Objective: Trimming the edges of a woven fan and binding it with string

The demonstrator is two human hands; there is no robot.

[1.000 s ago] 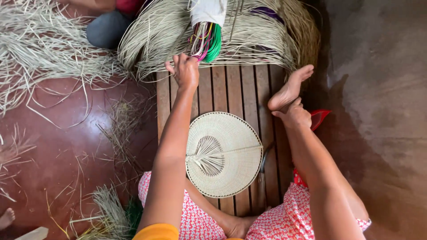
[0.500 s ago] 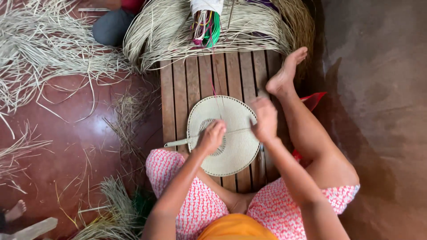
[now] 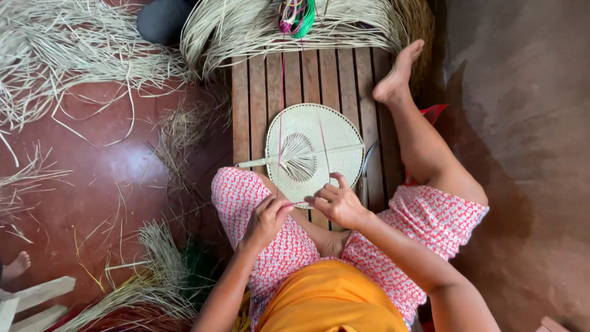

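A round woven straw fan (image 3: 316,147) with a short handle lies on a slatted wooden platform (image 3: 252,92) in front of my lap. My left hand (image 3: 267,218) and my right hand (image 3: 335,203) meet just below the fan's near edge, fingers pinched together on a thin pink strand (image 3: 281,92). The strand runs from my hands up across the fan to a bundle of coloured strands (image 3: 296,15) at the far end. My right leg stretches along the platform's right side.
Heaps of pale straw (image 3: 61,55) cover the red floor at left and the platform's far end. More straw bundles (image 3: 147,276) lie at lower left near a wooden frame (image 3: 31,298). Another person's foot (image 3: 15,267) shows at the left edge. A bare wall rises on the right.
My left hand came back from the coloured bundle at the far end, drawing a pink strand with it. Both hands have moved from the fan down to my lap and closed together.
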